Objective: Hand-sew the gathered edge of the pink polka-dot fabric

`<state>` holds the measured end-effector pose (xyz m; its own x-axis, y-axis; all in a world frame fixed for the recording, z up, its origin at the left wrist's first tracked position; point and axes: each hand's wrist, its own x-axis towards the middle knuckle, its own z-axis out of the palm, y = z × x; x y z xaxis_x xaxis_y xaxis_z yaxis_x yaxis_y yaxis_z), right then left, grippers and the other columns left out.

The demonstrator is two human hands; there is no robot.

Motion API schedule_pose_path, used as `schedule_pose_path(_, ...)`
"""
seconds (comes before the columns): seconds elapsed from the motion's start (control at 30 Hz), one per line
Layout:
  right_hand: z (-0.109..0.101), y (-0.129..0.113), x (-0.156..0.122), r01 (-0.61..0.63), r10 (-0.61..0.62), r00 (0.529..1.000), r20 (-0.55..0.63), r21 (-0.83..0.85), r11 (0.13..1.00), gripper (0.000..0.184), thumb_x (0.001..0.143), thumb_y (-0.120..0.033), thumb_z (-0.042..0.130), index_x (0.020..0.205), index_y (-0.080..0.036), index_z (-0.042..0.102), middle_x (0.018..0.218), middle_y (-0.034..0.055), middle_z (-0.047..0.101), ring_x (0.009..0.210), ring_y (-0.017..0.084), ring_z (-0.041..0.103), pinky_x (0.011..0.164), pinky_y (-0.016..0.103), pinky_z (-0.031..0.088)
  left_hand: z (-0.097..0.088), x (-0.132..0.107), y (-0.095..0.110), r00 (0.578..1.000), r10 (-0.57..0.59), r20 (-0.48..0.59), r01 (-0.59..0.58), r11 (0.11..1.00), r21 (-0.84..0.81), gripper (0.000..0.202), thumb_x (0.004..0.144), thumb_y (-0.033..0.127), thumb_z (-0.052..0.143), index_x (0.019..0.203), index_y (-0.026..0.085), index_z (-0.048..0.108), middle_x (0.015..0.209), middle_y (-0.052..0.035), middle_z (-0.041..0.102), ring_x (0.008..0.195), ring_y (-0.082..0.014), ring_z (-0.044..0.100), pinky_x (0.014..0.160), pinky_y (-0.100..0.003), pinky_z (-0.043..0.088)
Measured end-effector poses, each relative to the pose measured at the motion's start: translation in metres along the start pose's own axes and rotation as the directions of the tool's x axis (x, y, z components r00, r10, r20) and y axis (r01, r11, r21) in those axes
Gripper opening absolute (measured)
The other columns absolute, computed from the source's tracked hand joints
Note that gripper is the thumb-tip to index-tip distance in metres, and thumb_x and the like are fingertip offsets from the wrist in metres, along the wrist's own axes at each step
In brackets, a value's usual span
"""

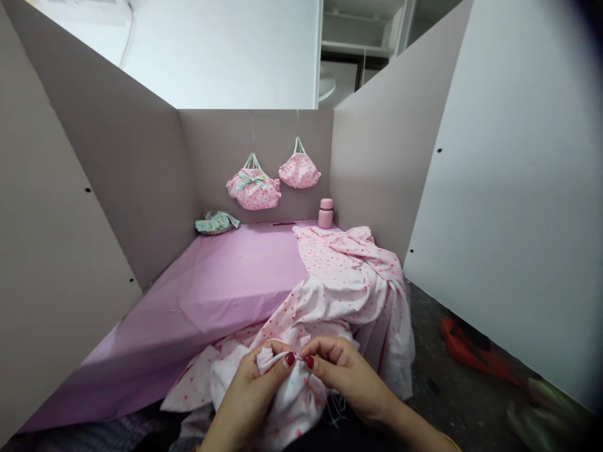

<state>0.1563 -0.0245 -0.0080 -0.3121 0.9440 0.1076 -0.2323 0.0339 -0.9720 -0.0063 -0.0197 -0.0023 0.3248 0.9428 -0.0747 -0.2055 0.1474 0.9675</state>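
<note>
Pink-and-white polka-dot fabric [330, 295] spills from the table down to my lap, its near part bunched up between my hands. My left hand [257, 386] is closed, thumb and fingers pinching a gathered edge of it. Close beside, the fingertips of my right hand [346, 376] are also pinched at that edge, the two thumbs almost touching. Whether a needle sits between the right fingertips is too small to see. Below my right hand dangle loops of pale thread [336, 411].
A lilac cloth [235, 263] covers the table. On the back panel hang a bow-trimmed dotted pouch-like piece [254, 191] and a smaller plain one [300, 171]. A pink bottle [325, 214] and a basket with green patterned cloth [217, 223] stand behind. Panels enclose both sides.
</note>
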Motion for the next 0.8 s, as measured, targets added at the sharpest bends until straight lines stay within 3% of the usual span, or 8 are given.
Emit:
schedule_pose_path(0.3, -0.005, -0.003, -0.001, 0.05, -0.051, 0.999, 0.003, -0.174, 0.983, 0.024, 0.078, -0.036, 0.062, 0.084, -0.014, 0.067, 0.072, 0.0017, 0.062, 0.066, 0.012, 0.054, 0.062, 0.021, 0.039, 0.001, 0.0, 0.002, 0.997, 0.0, -0.074, -0.001, 1.0, -0.011, 0.023, 0.067, 0.034, 0.07, 0.071, 0.014, 0.058, 0.059, 0.0031, 0.057, 0.051, -0.0094, 0.047, 0.049, -0.018, 0.036)
schedule_pose_path(0.6, -0.003, -0.007, -0.003, 0.08, -0.085, 0.996, -0.004, -0.319, 0.944, 0.024, 0.08, -0.034, 0.057, 0.089, -0.015, 0.068, 0.075, 0.0036, 0.066, 0.069, 0.015, 0.058, 0.063, 0.024, 0.043, 0.003, -0.003, 0.007, 0.976, 0.152, -0.157, -0.111, 0.964, 0.241, 0.017, 0.068, 0.031, 0.067, 0.069, 0.015, 0.06, 0.06, 0.0019, 0.057, 0.055, -0.0128, 0.05, 0.052, -0.02, 0.04)
schedule_pose_path(0.8, 0.001, -0.013, -0.006, 0.155, -0.198, 0.98, -0.012, -0.581, 0.799, 0.021, 0.082, -0.02, 0.052, 0.094, -0.016, 0.069, 0.077, 0.0051, 0.069, 0.069, 0.018, 0.061, 0.062, 0.025, 0.044, 0.003, -0.004, 0.009, 0.95, 0.292, -0.108, -0.209, 0.856, 0.473, 0.013, 0.071, 0.029, 0.063, 0.065, 0.017, 0.065, 0.058, 0.0001, 0.063, 0.056, -0.0164, 0.055, 0.053, -0.021, 0.041)
